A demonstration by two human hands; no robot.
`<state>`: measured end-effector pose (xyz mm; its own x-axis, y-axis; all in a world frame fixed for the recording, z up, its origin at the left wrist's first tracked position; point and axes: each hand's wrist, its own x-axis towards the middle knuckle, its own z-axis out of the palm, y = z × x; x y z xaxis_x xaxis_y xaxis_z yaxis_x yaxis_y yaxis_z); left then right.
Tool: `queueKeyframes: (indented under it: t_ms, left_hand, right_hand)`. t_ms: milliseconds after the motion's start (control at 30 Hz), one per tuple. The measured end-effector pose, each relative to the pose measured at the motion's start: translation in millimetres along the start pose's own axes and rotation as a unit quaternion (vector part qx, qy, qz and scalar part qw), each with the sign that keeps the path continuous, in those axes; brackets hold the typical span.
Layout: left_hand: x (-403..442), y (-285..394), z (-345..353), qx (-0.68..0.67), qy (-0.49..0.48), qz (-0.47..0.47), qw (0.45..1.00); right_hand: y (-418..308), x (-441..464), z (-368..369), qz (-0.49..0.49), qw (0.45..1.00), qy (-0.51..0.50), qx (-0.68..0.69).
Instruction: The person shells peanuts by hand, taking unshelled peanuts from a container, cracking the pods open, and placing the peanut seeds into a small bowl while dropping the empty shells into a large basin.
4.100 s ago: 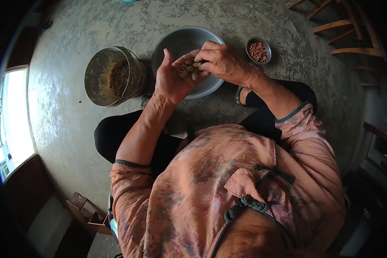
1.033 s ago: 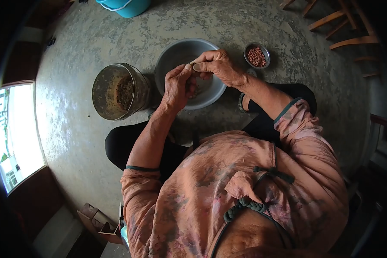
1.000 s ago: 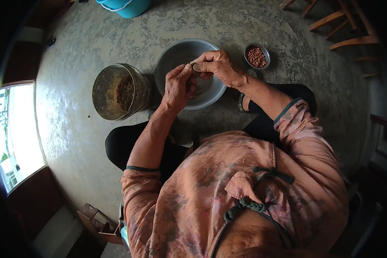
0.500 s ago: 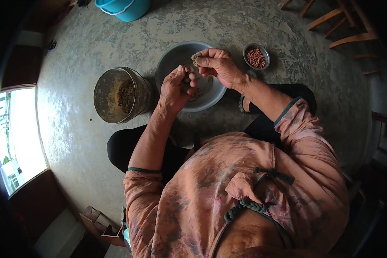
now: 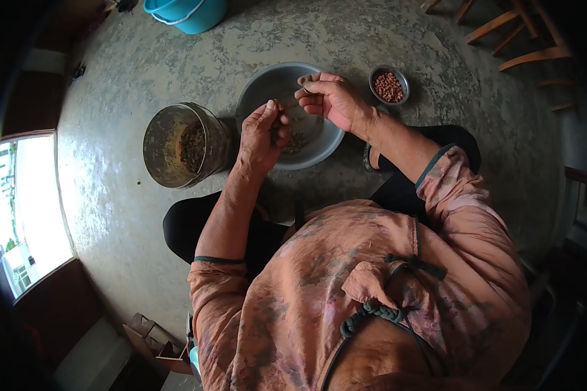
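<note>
My left hand (image 5: 259,138) is closed over the near-left part of a grey basin (image 5: 331,144), with a small reddish peanut at the thumb and fingertips. Its other fingers are curled, and what lies inside them is mostly hidden. To the right, my right hand (image 5: 332,101) pinches a small piece of peanut shell (image 5: 306,90) between thumb and index finger; the piece is partly covered. The two hands are slightly apart. Several unshelled peanuts (image 5: 295,143) lie in the bottom of the basin below them.
Left of the basin, a worn bucket (image 5: 160,140) holds brownish bits that look like shells. A small metal bowl (image 5: 406,91) of reddish peanuts (image 5: 388,86) stands to the right. A blue bucket (image 5: 199,16) is at the far left, wooden chairs (image 5: 535,58) at the far right.
My hands have drawn a little apart, and the right fingers have turned. The tan pod that showed in the right fingertips is less visible, and a reddish peanut shows at the left fingertips.
</note>
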<state>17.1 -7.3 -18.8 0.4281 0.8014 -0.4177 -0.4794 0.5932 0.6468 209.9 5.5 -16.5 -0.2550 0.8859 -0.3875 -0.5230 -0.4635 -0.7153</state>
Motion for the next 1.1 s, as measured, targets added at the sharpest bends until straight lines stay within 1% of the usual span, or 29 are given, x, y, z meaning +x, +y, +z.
queueKeyframes:
  t_ms: [100, 133, 167, 200, 233, 267, 300, 333, 433, 533, 633, 667, 767, 800, 867, 900, 933, 967, 1000, 1033, 1067, 1100]
  left_hand:
    - [-6, 2, 9, 0.116, 0.037, 0.010, 0.993]
    - [-7, 2, 12, 0.192, 0.043, 0.024, 0.980]
    - [-9, 2, 14, 0.267, 0.048, 0.036, 0.962]
    - [-9, 1, 16, 0.340, 0.051, 0.049, 0.938]
    - [-8, -2, 17, 0.427, 0.053, 0.113, 0.896]
    - [-7, -6, 18, 0.507, 0.054, 0.176, 0.842]
    - [-6, -9, 18, 0.580, 0.053, 0.236, 0.778]
    - [-7, -8, 21, 0.601, 0.071, 0.213, 0.767]
    - [-4, -5, 16, 0.599, 0.077, 0.235, 0.762]
    - [1, 0, 7, 0.563, 0.097, 0.231, 0.787]
    - [-5, 7, 13, 0.525, 0.125, 0.157, 0.827]
    - [-6, 7, 12, 0.505, 0.128, 0.133, 0.843]
    - [-10, 7, 9, 0.515, 0.118, 0.150, 0.836]
    - [-11, 7, 5, 0.506, 0.118, 0.146, 0.842]
    - [-15, 7, 0, 0.507, 0.120, 0.146, 0.841]
    - [-16, 7, -3, 0.507, 0.123, 0.146, 0.841]
    - [-16, 9, -7, 0.510, 0.117, 0.142, 0.841]
    - [-17, 10, -7, 0.514, 0.122, 0.148, 0.836]
    - [-19, 14, -7, 0.519, 0.128, 0.154, 0.831]
    - [-20, 17, -7, 0.523, 0.134, 0.159, 0.827]
    - [-21, 20, -9, 0.534, 0.136, 0.169, 0.818]
    - [-24, 24, -11, 0.520, 0.149, 0.155, 0.826]
  right_hand:
    - [20, 6, -4, 0.027, 0.998, 0.035, 0.049]
    - [27, 7, -5, 0.040, 0.996, 0.046, 0.070]
    - [34, 7, -6, 0.061, 0.994, 0.033, 0.087]
    - [37, 5, -4, 0.082, 0.991, 0.019, 0.105]
    - [41, 2, -1, 0.103, 0.987, 0.005, 0.121]
    - [44, 0, 2, 0.105, 0.983, 0.032, 0.147]
    - [47, 0, 2, 0.106, 0.982, 0.028, 0.155]
    - [48, 2, 0, 0.107, 0.981, 0.023, 0.162]
    - [44, -1, 4, 0.110, 0.974, 0.022, 0.195]
    - [44, 1, 1, 0.114, 0.970, 0.033, 0.211]
    - [43, 8, -12, 0.116, 0.972, 0.063, 0.194]
    - [40, 10, -21, 0.114, 0.973, 0.078, 0.185]
    - [36, 30, -67, 0.070, 0.970, 0.143, 0.182]
    - [36, 40, -92, 0.048, 0.964, 0.160, 0.207]
    - [28, 56, -139, -0.015, 0.954, 0.224, 0.200]
    - [20, 63, -168, -0.044, 0.953, 0.246, 0.169]
    - [9, 63, -189, -0.081, 0.939, 0.303, 0.143]
    - [7, 77, -233, -0.103, 0.928, 0.332, 0.131]
    - [-5, 77, -244, -0.121, 0.902, 0.406, 0.077]
    - [-19, 69, -244, -0.126, 0.881, 0.454, 0.033]
    - [-31, 62, -243, -0.130, 0.868, 0.478, -0.045]
    - [-38, 60, -259, -0.116, 0.868, 0.468, -0.115]
